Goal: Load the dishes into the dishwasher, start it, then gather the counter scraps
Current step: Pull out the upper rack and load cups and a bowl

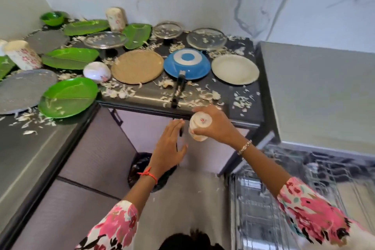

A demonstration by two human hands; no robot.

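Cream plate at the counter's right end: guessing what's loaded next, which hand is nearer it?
Right. The right hand, gripping a cup, is in front of the counter, below-left of the cream plate. The open left hand is lower and farther left.

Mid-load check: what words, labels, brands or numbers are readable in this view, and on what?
None can be read.
Small red mark on the base of the white floral cup held by the right hand: too blurred to read.
Pink marks on the white tumbler lying at the left: flowers, not lettering.
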